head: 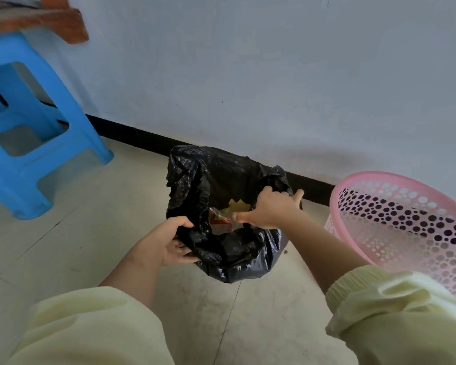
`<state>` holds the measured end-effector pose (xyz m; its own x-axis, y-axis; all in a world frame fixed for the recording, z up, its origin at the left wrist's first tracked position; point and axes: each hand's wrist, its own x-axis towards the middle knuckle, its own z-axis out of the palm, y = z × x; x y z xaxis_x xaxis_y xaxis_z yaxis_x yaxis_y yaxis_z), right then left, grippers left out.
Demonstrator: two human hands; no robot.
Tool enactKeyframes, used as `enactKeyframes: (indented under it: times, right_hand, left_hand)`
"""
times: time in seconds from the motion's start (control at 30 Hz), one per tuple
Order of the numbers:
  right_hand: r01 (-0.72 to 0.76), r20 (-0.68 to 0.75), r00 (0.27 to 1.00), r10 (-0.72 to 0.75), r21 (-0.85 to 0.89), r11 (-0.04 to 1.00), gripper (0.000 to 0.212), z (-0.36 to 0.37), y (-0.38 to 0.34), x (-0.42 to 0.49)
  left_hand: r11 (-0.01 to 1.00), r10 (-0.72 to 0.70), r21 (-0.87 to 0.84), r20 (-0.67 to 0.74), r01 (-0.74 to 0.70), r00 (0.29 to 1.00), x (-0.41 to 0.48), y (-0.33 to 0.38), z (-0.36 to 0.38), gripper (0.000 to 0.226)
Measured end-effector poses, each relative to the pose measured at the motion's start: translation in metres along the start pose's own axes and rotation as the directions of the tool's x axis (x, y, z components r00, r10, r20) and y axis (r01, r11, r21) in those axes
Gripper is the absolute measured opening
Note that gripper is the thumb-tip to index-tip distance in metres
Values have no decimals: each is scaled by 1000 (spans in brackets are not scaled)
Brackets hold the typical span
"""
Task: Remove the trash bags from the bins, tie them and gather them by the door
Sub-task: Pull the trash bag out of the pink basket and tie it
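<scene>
Trash bag, centre frame, was out of the pink bin but untied, with my left hand and right hand pinching its rim.

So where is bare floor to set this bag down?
Bare floor lies between the blue stool and the black bag, and between the sleeves on its near side. The right is crowded: the pink bin stands close.
</scene>
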<state>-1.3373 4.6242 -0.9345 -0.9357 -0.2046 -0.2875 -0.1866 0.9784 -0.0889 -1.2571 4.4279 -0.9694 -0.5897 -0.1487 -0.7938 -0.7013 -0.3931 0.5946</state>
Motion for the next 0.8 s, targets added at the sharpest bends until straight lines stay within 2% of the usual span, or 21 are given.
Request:
enactKeyframes:
  times: [0.07,0.1,0.17,0.23,0.27,0.3,0.37,0.43,0.57,0.63,0.7,0.77,0.8]
  right_hand:
    - [-2,34,999,2,16,1000,101,7,0,-1]
    - [5,28,1000,-6,30,1000,96,8,0,-1]
    - [1,-4,1000,0,81,997,67,4,3,0]
    - [-14,-83,996,27,156,988,25,-8,8,0]
    - [-20,-131,990,45,184,983,11,-15,10,0]
    - [-32,-178,982,69,200,979,8,-22,13,1]
    - [-55,-287,951,116,210,976,17,-33,17,2]
    - [-72,-414,896,160,219,973,28,-43,18,3]
    - [-9,-585,793,173,272,962,26,-65,22,-2]
    - [27,-657,732,182,295,955,28,-74,26,-3]
    - [30,-715,663,223,323,946,27,-79,33,-2]
    - [1,-732,624,274,351,937,23,-79,40,-1]
    - [-24,-705,636,312,386,922,28,-79,43,-1]
  left_hand:
    - [999,43,-22,14,-42,999,-2,6,3,17]
    - [997,70,-25,17,-70,997,-3,10,5,17]
    - [989,139,-48,13,-138,990,-6,21,6,19]
    - [972,223,-60,-39,-225,974,-8,33,9,27]
    - [957,277,-66,-91,-283,957,-8,40,10,31]
    - [938,328,-65,-155,-341,932,-10,46,13,35]
    - [895,411,-58,-274,-442,869,-14,56,19,38]
    - [843,506,4,-349,-538,789,-17,65,26,31]
    - [645,747,270,-419,-715,516,-23,77,40,23]
    - [556,819,385,-403,-737,407,-28,80,46,23]
    - [519,847,464,-389,-718,361,-31,80,50,27]
    - [529,843,467,-384,-709,376,-31,79,49,25]
    - [544,835,474,-382,-692,395,-28,79,46,19]
